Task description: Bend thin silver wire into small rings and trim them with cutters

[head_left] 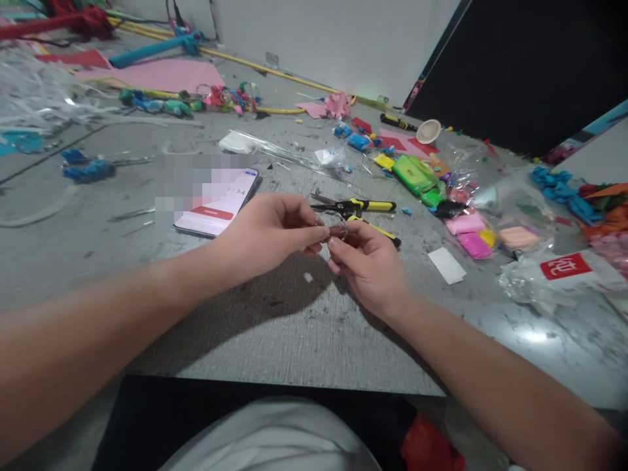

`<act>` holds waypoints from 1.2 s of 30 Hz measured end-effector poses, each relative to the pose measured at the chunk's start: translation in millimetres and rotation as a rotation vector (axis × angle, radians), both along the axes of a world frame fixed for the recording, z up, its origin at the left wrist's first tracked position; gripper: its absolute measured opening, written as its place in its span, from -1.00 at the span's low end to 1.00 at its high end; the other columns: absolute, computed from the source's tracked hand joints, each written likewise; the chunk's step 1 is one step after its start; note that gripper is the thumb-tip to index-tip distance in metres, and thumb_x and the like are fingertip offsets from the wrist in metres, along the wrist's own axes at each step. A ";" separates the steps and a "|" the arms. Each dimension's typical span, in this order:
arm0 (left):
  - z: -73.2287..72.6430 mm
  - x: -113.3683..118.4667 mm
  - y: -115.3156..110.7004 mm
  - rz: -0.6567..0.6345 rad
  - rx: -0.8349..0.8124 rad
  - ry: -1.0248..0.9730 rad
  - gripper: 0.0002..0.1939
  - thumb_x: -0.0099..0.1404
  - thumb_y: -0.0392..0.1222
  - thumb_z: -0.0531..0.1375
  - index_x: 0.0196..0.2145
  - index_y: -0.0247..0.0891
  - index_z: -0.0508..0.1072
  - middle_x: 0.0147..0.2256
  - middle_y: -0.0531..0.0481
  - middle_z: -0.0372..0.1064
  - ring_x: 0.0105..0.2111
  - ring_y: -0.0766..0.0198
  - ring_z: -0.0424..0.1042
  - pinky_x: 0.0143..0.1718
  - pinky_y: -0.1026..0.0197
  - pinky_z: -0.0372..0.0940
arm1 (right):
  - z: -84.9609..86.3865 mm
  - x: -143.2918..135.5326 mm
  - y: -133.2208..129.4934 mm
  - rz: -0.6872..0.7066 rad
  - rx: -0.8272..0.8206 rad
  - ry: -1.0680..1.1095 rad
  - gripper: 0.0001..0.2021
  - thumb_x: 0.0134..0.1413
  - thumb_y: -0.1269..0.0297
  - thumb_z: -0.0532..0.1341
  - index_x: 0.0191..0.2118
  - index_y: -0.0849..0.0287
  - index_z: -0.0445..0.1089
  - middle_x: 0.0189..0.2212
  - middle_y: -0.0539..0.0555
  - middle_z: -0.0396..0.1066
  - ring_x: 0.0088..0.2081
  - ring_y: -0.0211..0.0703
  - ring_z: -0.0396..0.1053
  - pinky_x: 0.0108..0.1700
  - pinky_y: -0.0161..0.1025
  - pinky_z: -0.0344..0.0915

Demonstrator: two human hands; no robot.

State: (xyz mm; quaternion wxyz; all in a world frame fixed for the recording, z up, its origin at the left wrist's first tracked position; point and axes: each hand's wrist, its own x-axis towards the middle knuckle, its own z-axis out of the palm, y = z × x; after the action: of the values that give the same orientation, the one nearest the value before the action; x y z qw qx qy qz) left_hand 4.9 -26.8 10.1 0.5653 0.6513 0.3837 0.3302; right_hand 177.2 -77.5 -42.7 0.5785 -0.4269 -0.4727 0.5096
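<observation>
My left hand [272,229] and my right hand [370,265] meet above the table, fingertips nearly touching. Both pinch a thin silvery wire [344,230], which shows as small loops by the fingers; its full shape is hidden. Just behind the hands lies a pair of pliers [349,208] with yellow and black handles, its jaws toward the left. A phone [210,208] with a lit screen rests beside my left wrist, partly blurred out.
Bright packets of clay [415,174] and clear plastic wrapping [523,196] fill the right side. A white card [446,265] lies nearer. Thin clear sticks [289,154] sit farther back. Blue fuzzy wire pieces [88,169] and white strips [39,91] are at left.
</observation>
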 end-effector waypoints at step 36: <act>1.3 -11.7 14.4 -0.123 0.025 0.053 -0.82 0.15 -0.15 0.41 -0.44 -0.22 0.49 -0.57 0.08 0.47 -0.52 0.35 0.45 -0.45 0.30 0.28 | 10.5 8.6 -7.4 0.036 0.178 -0.361 -0.82 0.24 0.13 0.29 -0.25 0.11 0.36 -0.43 -0.07 0.33 -0.47 -0.32 0.24 -0.42 -0.29 0.22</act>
State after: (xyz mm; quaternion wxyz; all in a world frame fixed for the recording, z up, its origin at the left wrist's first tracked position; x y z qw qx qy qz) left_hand -6.7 -12.4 11.4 0.5660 0.6891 0.3537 0.2824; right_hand 185.8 -84.9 -32.2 0.5106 -0.4501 -0.6195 0.3911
